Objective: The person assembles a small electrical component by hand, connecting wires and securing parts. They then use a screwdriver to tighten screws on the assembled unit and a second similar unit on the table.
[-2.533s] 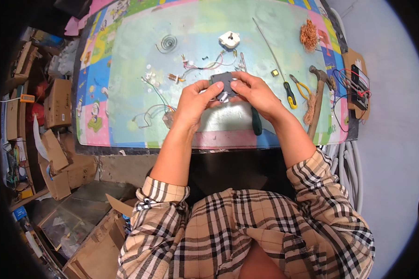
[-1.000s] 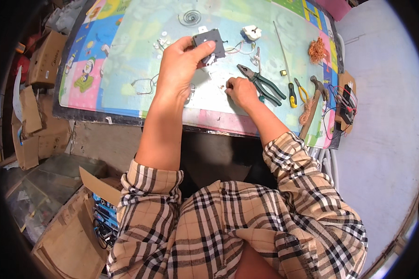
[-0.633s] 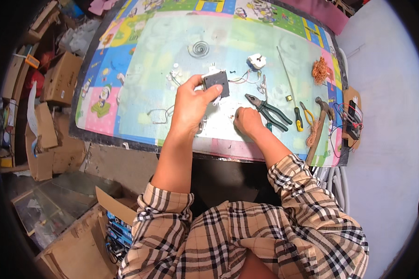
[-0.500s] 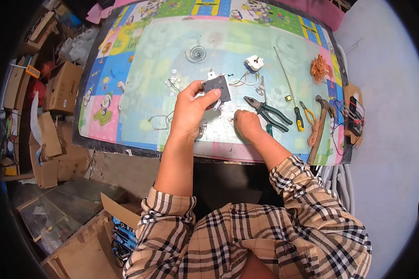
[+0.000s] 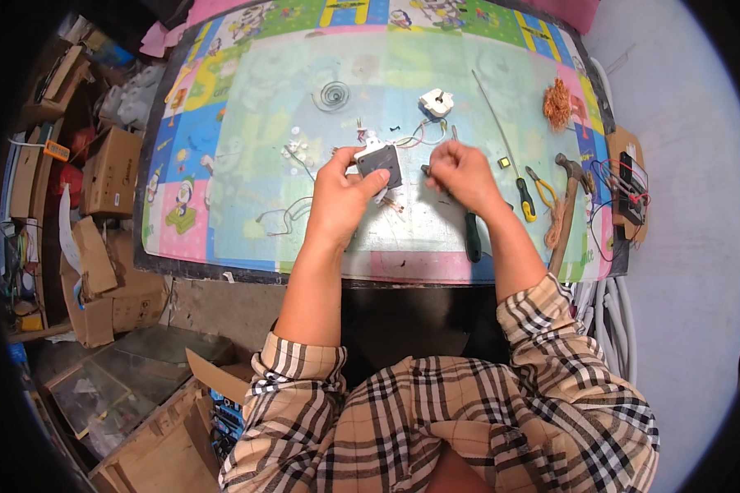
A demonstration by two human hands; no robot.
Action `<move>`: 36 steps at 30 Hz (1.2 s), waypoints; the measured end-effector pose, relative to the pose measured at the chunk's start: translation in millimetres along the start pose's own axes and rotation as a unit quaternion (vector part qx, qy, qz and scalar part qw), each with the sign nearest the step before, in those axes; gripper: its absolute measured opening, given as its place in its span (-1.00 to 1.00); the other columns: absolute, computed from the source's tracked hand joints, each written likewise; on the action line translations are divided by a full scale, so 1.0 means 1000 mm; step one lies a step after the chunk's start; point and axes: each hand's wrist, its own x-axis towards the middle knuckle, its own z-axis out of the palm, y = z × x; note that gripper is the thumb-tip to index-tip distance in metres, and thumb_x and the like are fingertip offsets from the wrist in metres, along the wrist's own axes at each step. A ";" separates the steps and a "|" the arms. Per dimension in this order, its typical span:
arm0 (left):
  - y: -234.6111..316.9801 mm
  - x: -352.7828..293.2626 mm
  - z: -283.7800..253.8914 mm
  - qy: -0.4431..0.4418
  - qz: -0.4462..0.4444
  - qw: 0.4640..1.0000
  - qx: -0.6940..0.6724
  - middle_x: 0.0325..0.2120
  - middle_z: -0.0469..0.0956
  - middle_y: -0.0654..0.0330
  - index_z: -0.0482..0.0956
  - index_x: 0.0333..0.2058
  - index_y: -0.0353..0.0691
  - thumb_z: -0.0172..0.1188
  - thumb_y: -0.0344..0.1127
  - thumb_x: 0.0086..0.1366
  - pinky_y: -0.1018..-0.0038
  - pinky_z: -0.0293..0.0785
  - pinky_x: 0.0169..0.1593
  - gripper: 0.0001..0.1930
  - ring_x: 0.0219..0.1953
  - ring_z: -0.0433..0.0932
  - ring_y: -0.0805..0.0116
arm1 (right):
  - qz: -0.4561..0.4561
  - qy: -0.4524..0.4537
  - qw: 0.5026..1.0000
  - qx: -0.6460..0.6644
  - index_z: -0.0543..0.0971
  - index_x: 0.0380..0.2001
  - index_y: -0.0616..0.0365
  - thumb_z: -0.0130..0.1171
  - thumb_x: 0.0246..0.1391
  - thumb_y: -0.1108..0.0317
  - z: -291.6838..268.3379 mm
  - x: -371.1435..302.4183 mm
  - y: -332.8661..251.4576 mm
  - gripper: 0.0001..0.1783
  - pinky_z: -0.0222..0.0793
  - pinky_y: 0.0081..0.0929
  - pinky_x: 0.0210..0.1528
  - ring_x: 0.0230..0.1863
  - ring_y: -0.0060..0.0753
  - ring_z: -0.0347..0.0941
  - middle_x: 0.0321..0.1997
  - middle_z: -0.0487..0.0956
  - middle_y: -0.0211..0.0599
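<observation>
My left hand [image 5: 341, 193] grips a small timer-like unit [image 5: 380, 168] with a dark grey square face and white edges, thumb across the front. Thin coppery ends show just below it. To its right, my blurred right hand [image 5: 464, 177] is over the pliers [image 5: 426, 170]. Only the dark jaw tip pokes out beside the fingers; hand and forearm hide the rest. I cannot make out whether the fingers grip them. A dark green tool handle [image 5: 473, 238] lies below that hand. Beyond, a white plastic part [image 5: 437, 103] sits by loose wires [image 5: 419, 138].
On the patterned table cover [image 5: 247, 164] lie a coiled spring [image 5: 332, 97], small white pieces [image 5: 296, 150], a long screwdriver [image 5: 524, 200], yellow-handled pliers [image 5: 542, 187], a hammer [image 5: 565, 209] and a copper wire bundle [image 5: 557, 105]. A wall [image 5: 674, 205] stands right; cardboard boxes [image 5: 111, 172] left.
My right hand has moved up and away from me, from beside the pliers to over them, covering most of them. My left hand still holds the unit, turned slightly.
</observation>
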 end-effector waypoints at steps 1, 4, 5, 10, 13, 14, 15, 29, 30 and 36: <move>-0.010 0.001 -0.005 0.014 0.024 0.996 0.085 -0.57 0.53 0.22 0.43 -0.10 -0.42 0.26 -0.45 0.12 0.55 0.41 -0.47 -0.63 -0.54 0.49 0.48 | -0.017 -0.017 0.989 0.146 0.54 -0.45 0.23 0.18 0.01 0.41 -0.003 -0.003 -0.009 -0.89 0.41 -0.61 -0.36 -0.40 -0.57 0.54 -0.47 0.59 -0.38; -0.018 0.004 0.000 0.012 0.026 0.983 0.181 -0.57 0.57 0.20 0.43 -0.09 -0.41 0.24 -0.50 0.12 0.59 0.33 -0.41 -0.64 -0.51 0.47 0.55 | -0.079 -0.022 0.974 0.210 0.56 -0.36 0.22 0.19 0.06 0.42 -0.004 -0.010 -0.023 -0.90 0.38 -0.67 -0.33 -0.38 -0.63 0.50 -0.43 0.54 -0.49; -0.016 0.002 0.002 0.009 0.016 0.982 0.188 -0.56 0.59 0.19 0.43 -0.09 -0.40 0.23 -0.52 0.12 0.61 0.30 -0.37 -0.65 -0.48 0.46 0.58 | -0.096 -0.030 0.973 0.206 0.56 -0.35 0.23 0.20 0.06 0.42 -0.001 -0.010 -0.023 -0.89 0.37 -0.68 -0.32 -0.37 -0.64 0.49 -0.43 0.54 -0.49; 0.001 -0.005 0.014 -0.030 -0.014 0.995 0.092 -0.57 0.58 0.20 0.44 -0.10 -0.38 0.24 -0.49 0.13 0.62 0.29 -0.38 -0.66 -0.49 0.46 0.59 | -0.136 -0.057 0.974 0.169 0.58 -0.31 0.23 0.22 0.04 0.43 0.007 -0.010 -0.021 -0.86 0.33 -0.71 -0.32 -0.40 -0.72 0.41 -0.43 0.53 -0.52; 0.002 -0.006 0.013 -0.035 -0.017 0.995 0.096 -0.57 0.58 0.20 0.45 -0.10 -0.38 0.25 -0.47 0.13 0.62 0.29 -0.37 -0.66 -0.49 0.46 0.60 | -0.138 -0.061 0.977 0.152 0.58 -0.31 0.23 0.22 0.04 0.44 0.009 -0.010 -0.021 -0.86 0.31 -0.72 -0.31 -0.40 -0.74 0.37 -0.44 0.51 -0.55; 0.002 -0.006 0.012 -0.036 -0.017 0.994 0.101 -0.58 0.58 0.20 0.45 -0.10 -0.38 0.25 -0.46 0.14 0.62 0.28 -0.37 -0.66 -0.49 0.46 0.60 | -0.137 -0.061 0.977 0.148 0.58 -0.31 0.23 0.23 0.03 0.44 0.009 -0.010 -0.021 -0.86 0.31 -0.72 -0.31 -0.40 -0.75 0.36 -0.43 0.50 -0.55; 0.000 -0.006 0.011 -0.036 -0.016 0.994 0.098 -0.58 0.58 0.20 0.45 -0.10 -0.38 0.25 -0.46 0.14 0.62 0.28 -0.37 -0.66 -0.49 0.46 0.60 | -0.141 -0.057 0.978 0.145 0.58 -0.32 0.23 0.23 0.03 0.44 0.010 -0.010 -0.021 -0.86 0.30 -0.72 -0.31 -0.39 -0.75 0.36 -0.43 0.50 -0.55; -0.012 0.001 0.004 -0.031 -0.006 0.984 0.174 -0.58 0.58 0.11 0.46 -0.13 -0.39 0.29 -0.46 0.05 0.56 0.35 -0.50 -0.63 -0.55 0.54 0.49 | -0.156 -0.024 0.987 0.022 0.60 -0.36 0.22 0.26 -0.05 0.46 0.010 -0.013 -0.026 -0.87 0.25 -0.71 -0.35 -0.43 -0.74 0.28 -0.42 0.45 -0.55; -0.011 0.002 0.004 -0.031 -0.007 0.984 0.173 -0.59 0.58 0.12 0.46 -0.13 -0.38 0.29 -0.46 0.05 0.56 0.35 -0.50 -0.62 -0.55 0.53 0.49 | -0.152 -0.029 0.988 0.026 0.59 -0.36 0.21 0.26 -0.03 0.46 0.009 -0.012 -0.025 -0.87 0.27 -0.71 -0.35 -0.43 -0.74 0.31 -0.42 0.46 -0.53; -0.003 -0.003 0.005 -0.040 0.016 0.977 0.207 -0.59 0.54 0.17 0.46 -0.13 -0.37 0.31 -0.44 0.02 0.58 0.33 -0.49 -0.60 -0.55 0.47 0.53 | -0.038 -0.127 0.969 0.207 0.52 -0.30 0.23 0.26 -0.03 0.45 0.003 -0.005 -0.015 -0.80 0.34 -0.68 -0.37 -0.46 -0.66 0.39 -0.44 0.51 -0.43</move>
